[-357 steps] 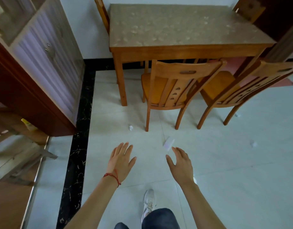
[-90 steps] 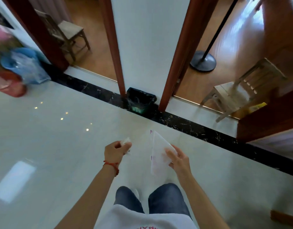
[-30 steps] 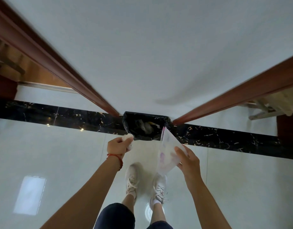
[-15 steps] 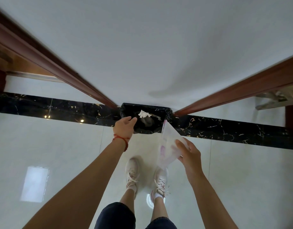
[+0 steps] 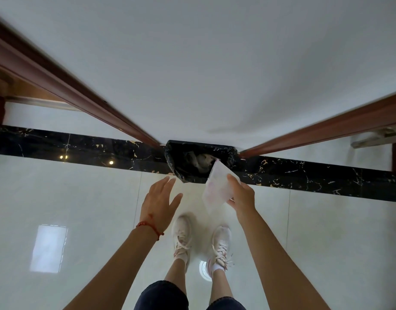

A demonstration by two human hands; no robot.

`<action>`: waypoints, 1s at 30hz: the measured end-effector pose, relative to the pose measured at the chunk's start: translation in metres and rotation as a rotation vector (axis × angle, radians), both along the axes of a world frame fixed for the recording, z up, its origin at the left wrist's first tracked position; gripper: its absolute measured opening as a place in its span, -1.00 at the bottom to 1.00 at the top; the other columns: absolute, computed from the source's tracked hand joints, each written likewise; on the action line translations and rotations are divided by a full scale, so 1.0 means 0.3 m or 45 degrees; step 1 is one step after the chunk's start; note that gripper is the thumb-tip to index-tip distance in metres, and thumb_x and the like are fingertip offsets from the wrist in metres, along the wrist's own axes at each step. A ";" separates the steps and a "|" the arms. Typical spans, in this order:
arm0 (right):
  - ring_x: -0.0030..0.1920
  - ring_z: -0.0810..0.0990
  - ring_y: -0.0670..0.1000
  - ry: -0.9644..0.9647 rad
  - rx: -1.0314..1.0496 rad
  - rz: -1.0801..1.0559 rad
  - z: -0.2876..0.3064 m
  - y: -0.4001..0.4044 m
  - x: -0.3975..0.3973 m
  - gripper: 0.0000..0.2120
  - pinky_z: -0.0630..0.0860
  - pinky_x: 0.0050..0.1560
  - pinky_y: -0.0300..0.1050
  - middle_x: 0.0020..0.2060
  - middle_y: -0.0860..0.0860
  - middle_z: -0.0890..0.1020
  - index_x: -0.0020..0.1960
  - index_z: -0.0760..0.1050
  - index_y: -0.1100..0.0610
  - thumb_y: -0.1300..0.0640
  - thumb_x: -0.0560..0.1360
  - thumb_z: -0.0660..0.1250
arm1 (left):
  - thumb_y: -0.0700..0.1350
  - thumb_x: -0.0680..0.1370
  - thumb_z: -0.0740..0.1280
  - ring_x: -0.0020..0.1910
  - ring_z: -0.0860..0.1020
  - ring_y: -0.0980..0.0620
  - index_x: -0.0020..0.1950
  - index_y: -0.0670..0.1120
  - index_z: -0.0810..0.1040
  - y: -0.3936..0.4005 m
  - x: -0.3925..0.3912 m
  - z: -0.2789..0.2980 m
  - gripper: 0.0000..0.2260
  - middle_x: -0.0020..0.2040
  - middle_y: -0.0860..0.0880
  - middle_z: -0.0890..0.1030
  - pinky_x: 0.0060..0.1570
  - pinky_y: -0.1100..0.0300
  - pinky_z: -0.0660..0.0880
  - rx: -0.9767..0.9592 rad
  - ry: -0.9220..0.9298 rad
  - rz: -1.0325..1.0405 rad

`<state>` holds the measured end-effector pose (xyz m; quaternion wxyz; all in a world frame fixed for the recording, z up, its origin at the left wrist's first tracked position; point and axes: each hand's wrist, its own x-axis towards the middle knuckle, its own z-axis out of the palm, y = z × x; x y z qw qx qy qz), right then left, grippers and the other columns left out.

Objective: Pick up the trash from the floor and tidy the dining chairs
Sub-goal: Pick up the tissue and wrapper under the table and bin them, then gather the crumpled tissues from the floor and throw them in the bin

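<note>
Above the near rim of the bin, the right hand pinched a plastic wrapper, while the left hand beside it was spread and held nothing.

The floor is glossy pale tile with thin grout lines, and it reflects a bright rectangle at the near left. A band of black marble with gold veining crosses it from left to right at the far side, showing small light reflections on its left part. Standing on that band, against the white wall between two reddish-brown door frames, is a bin lined with a black bag, with crumpled pale scraps inside. On the near tiles stand two feet in pale pink sneakers, side by side, toes pointing at the bin.
</note>
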<state>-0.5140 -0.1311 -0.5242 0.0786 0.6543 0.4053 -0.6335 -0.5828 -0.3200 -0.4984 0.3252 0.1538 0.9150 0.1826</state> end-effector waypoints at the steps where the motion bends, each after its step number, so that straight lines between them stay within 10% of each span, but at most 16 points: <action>1: 0.02 0.50 0.07 -0.001 -0.031 -0.021 -0.009 -0.004 -0.020 -0.71 0.51 0.15 0.08 -0.06 0.06 0.52 0.05 0.46 0.17 0.03 0.43 0.38 | 0.00 0.56 0.18 0.42 0.24 -0.09 0.40 -0.12 0.28 -0.007 0.004 -0.001 -0.56 0.43 -0.12 0.31 0.36 0.04 0.24 -0.009 -0.006 0.005; 11: -0.04 0.60 0.10 -0.046 -0.065 0.058 -0.071 0.006 -0.081 -0.65 0.58 0.04 -0.03 -0.05 0.11 0.51 0.07 0.45 0.19 -0.05 0.44 0.36 | -0.01 0.56 0.19 0.40 0.28 -0.10 0.40 -0.13 0.29 -0.030 0.000 0.021 -0.56 0.41 -0.13 0.35 0.33 0.02 0.28 0.014 0.030 0.057; 30: 0.43 0.26 0.08 0.176 1.183 1.409 0.493 0.003 0.189 -0.48 0.27 0.37 0.00 0.40 0.12 0.34 0.39 0.28 0.18 -0.06 0.52 0.23 | 0.04 0.59 0.11 0.46 0.16 -0.10 0.43 -0.12 0.22 0.036 0.119 0.428 -0.55 0.46 -0.12 0.26 0.42 0.05 0.10 0.016 0.171 -0.093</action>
